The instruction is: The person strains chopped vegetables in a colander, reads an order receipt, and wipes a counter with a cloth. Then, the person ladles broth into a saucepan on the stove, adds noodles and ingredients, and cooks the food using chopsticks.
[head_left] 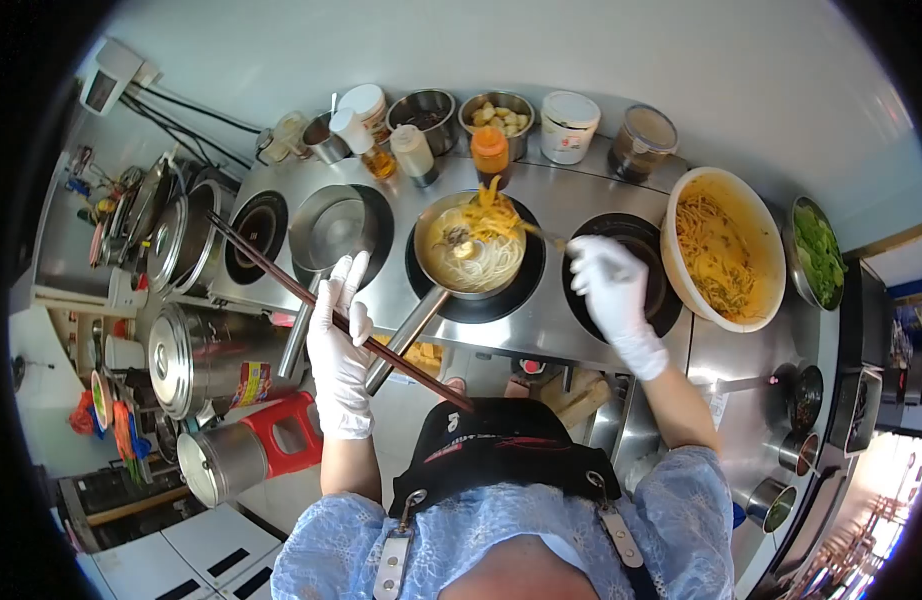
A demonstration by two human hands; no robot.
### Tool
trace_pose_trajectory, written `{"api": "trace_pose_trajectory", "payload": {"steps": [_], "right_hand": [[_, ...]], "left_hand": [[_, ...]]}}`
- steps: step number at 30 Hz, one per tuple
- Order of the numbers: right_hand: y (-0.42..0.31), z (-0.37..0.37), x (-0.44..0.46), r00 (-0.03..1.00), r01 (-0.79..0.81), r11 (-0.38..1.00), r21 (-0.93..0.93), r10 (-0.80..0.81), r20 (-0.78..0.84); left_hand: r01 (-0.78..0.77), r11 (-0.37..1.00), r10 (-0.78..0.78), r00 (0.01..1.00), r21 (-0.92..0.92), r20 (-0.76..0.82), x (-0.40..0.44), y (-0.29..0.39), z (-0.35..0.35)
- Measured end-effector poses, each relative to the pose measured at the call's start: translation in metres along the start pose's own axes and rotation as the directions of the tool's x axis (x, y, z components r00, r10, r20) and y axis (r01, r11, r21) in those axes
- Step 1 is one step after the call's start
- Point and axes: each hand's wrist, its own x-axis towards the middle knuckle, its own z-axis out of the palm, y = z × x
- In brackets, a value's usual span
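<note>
My left hand (340,350), in a white glove, holds a pair of long dark brown chopsticks (381,352) slantwise, with its fingers partly stretched. My right hand (613,300), also gloved, is to the right of the frying pan (429,310), fingers curled. It seems to grip a thin utensil (547,236) that points toward the pan; its kind is unclear. Yellow-orange strips (493,212) lie at the pan's upper right and stand up above its rim. White noodles (481,262), a dark minced heap and a small pale lump are in the pan.
An empty-looking saucepan (331,228) stands on the left burner. A large white tub (681,270) of yellow-orange strips is at right, beside a bowl of greens (819,255). Sauce bottles (489,158), steel bowls and a white bucket (568,130) line the back wall.
</note>
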Motion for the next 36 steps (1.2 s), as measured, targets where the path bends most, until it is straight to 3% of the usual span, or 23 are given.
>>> {"api": "trace_pose_trajectory", "payload": {"steps": [1, 2, 3, 5, 7, 8, 9, 10, 11, 12, 13, 15, 17, 19, 21, 22, 24, 25, 26, 27, 29, 31, 36], "right_hand": [[0.018, 0.015, -0.004, 0.964, 0.259, 0.939, -0.225, -0.236, 0.123], [0.027, 0.027, -0.007, 0.811, 0.581, 0.736, -0.347, -0.486, 0.327], [0.04, 0.03, -0.011, 0.601, 0.799, 0.409, -0.441, -0.522, 0.605], [0.061, 0.04, -0.019, 0.479, 0.877, 0.188, -0.442, -0.399, 0.782], [0.067, 0.039, -0.018, 0.544, 0.838, 0.253, -0.483, -0.446, 0.711], [0.068, 0.039, -0.014, 0.55, 0.829, 0.273, -0.487, -0.552, 0.627], [0.067, 0.036, -0.013, 0.656, 0.755, 0.478, -0.449, -0.579, 0.485], [0.063, 0.035, -0.015, 0.858, 0.511, 0.795, -0.326, -0.453, 0.241], [0.058, 0.034, -0.017, 0.977, 0.213, 0.972, -0.096, -0.212, 0.029], [0.048, 0.025, -0.018, 0.992, 0.078, 0.996, 0.051, -0.072, -0.103], [0.029, 0.014, -0.018, 0.974, -0.038, 0.976, 0.213, 0.084, -0.212], [0.016, -0.028, -0.021, 0.936, -0.05, 0.977, 0.205, 0.118, -0.331], [-0.009, -0.068, -0.037, 0.865, 0.015, 0.943, 0.334, 0.155, -0.476], [-0.015, -0.118, -0.053, 0.764, 0.171, 0.975, 0.141, -0.04, -0.644], [-0.014, -0.166, -0.069, 0.665, 0.16, 0.987, 0.001, -0.107, -0.739], [-0.01, -0.179, -0.07, 0.659, 0.161, 0.987, -0.007, -0.112, -0.744], [0.008, -0.21, -0.075, 0.581, 0.028, 0.943, -0.331, -0.285, -0.762], [0.023, -0.226, -0.076, 0.579, -0.056, 0.928, -0.367, -0.269, -0.77], [0.047, -0.244, -0.076, 0.577, -0.029, 0.947, -0.319, -0.245, -0.779], [0.074, -0.26, -0.072, 0.546, 0.008, 0.86, -0.51, -0.43, -0.719], [0.072, -0.244, -0.071, 0.536, -0.063, 0.974, -0.218, -0.151, -0.83], [0.084, -0.24, -0.07, 0.547, -0.016, 0.995, -0.097, -0.072, -0.834], [0.063, -0.215, -0.103, 0.606, -0.143, 0.989, -0.048, 0.049, -0.794]], "left_hand": [[-0.01, 1.0, 0.01, 1.0, -0.003, -0.009, -0.002, 0.002, -0.007], [-0.008, 1.0, 0.008, 1.0, -0.006, -0.008, -0.003, 0.001, -0.016], [-0.004, 1.0, 0.004, 1.0, -0.009, -0.006, -0.004, 0.0, -0.023], [-0.019, 1.0, 0.019, 0.999, 0.001, -0.032, -0.009, 0.001, -0.029], [-0.001, 1.0, 0.001, 0.998, -0.018, -0.055, -0.012, 0.001, -0.031], [-0.005, 1.0, 0.004, 0.998, -0.01, -0.071, -0.014, 0.001, -0.029], [-0.003, 1.0, 0.002, 0.997, -0.013, -0.073, -0.014, -0.001, -0.031], [-0.001, 1.0, 0.001, 0.999, -0.014, -0.043, -0.012, -0.003, -0.035], [0.001, 1.0, -0.001, 1.0, -0.012, -0.007, -0.009, -0.005, -0.037], [0.02, 0.999, -0.02, 1.0, -0.028, -0.002, -0.007, -0.007, -0.037], [0.027, 0.999, -0.027, 1.0, -0.027, 0.009, -0.007, -0.009, -0.032], [0.056, 0.997, -0.056, 0.998, -0.052, 0.011, -0.008, -0.011, -0.023], [0.078, 0.996, -0.076, 0.997, -0.052, 0.031, -0.005, -0.015, -0.02], [0.096, 0.994, -0.094, 0.995, -0.054, 0.044, -0.004, -0.019, -0.015], [0.123, 0.989, -0.118, 0.991, -0.078, 0.057, -0.006, -0.023, -0.009], [0.127, 0.989, -0.123, 0.991, -0.074, 0.055, -0.006, -0.027, -0.008], [0.147, 0.988, -0.144, 0.987, -0.042, 0.075, -0.008, -0.036, 0.004], [0.168, 0.985, -0.165, 0.983, -0.037, 0.08, -0.01, -0.041, 0.01], [0.203, 0.978, -0.196, 0.973, -0.046, 0.12, -0.01, -0.045, 0.017], [0.235, 0.971, -0.225, 0.962, -0.05, 0.158, -0.011, -0.049, 0.022], [0.266, 0.964, -0.263, 0.948, 0.006, 0.177, -0.01, -0.058, 0.028], [0.271, 0.961, -0.276, 0.945, 0.057, 0.174, -0.012, -0.066, 0.04], [0.417, 0.908, -0.389, 0.879, -0.05, 0.275, -0.009, -0.084, 0.052]]}}
